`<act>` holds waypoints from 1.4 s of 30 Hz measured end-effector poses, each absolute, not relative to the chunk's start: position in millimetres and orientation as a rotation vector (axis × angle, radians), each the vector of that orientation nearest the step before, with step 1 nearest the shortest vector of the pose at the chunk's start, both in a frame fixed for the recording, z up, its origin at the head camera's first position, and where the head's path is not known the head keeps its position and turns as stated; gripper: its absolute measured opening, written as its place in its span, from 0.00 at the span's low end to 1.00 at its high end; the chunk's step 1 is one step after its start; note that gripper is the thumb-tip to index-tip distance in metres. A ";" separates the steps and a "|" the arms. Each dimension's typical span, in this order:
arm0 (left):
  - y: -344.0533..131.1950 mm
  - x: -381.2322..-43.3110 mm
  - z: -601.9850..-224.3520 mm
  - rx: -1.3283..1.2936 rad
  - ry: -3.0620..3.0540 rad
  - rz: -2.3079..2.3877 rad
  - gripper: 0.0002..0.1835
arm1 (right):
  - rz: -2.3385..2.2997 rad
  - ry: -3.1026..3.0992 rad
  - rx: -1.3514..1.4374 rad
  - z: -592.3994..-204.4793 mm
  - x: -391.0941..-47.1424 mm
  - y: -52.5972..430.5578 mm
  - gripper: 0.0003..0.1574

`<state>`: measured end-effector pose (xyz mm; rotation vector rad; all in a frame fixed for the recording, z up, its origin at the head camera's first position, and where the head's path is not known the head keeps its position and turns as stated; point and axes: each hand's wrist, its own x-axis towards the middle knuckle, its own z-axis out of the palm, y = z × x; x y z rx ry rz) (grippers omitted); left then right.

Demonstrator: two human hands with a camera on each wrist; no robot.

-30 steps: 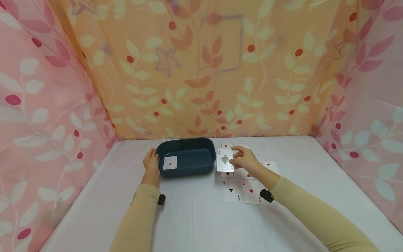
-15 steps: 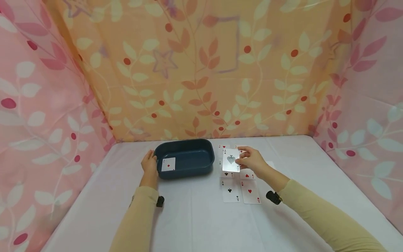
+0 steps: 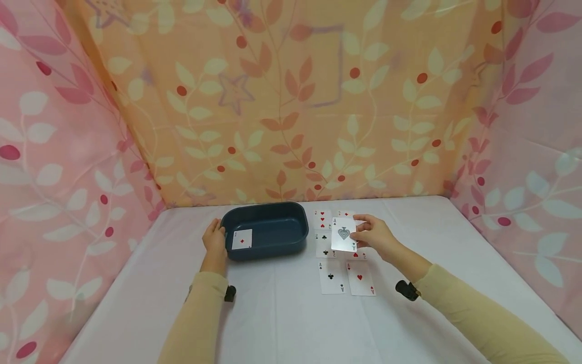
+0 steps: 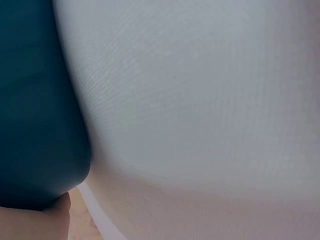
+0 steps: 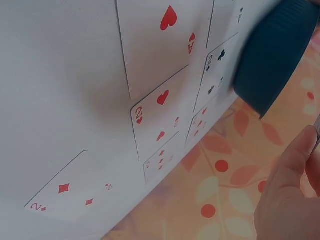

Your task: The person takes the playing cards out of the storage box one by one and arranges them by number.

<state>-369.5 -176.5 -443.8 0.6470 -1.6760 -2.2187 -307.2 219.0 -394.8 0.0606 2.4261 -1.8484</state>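
Observation:
My right hand (image 3: 375, 235) pinches an ace of spades (image 3: 341, 240) by its right edge, face up above the other cards. Under it lie a two of clubs (image 3: 320, 247) and a partly covered two of hearts (image 3: 361, 256). Nearer me are an ace of clubs (image 3: 331, 284) and an ace of hearts (image 3: 360, 284). The right wrist view shows a two of diamonds (image 5: 75, 192) apart from the rest. At the left end of a dark blue dish (image 3: 268, 251), my left hand (image 3: 213, 241) grips the rim. An ace of diamonds (image 3: 238, 242) lies inside the dish.
Behind the twos lie a three of hearts (image 3: 322, 216) and a partly hidden red-diamond card (image 3: 343, 213). A white cloth covers the table (image 3: 277, 323). Patterned curtains (image 3: 291, 141) stand behind it and along both sides.
My right hand has moved to the right with the ace of spades, uncovering more of the two of clubs and the three of hearts. The left hand stays on the dish.

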 end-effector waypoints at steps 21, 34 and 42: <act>-175.3 -366.4 -441.2 0.624 -1.666 -2.225 0.28 | -1.837 2.434 0.051 -393.3 -294.5 240.7 0.42; -174.4 -365.6 -442.1 0.652 -1.688 -2.213 0.27 | -1.824 2.440 0.095 -395.7 -285.4 255.8 0.43; -175.2 -366.6 -442.3 0.650 -1.692 -2.216 0.27 | -1.796 2.453 0.131 -396.4 -280.1 270.6 0.44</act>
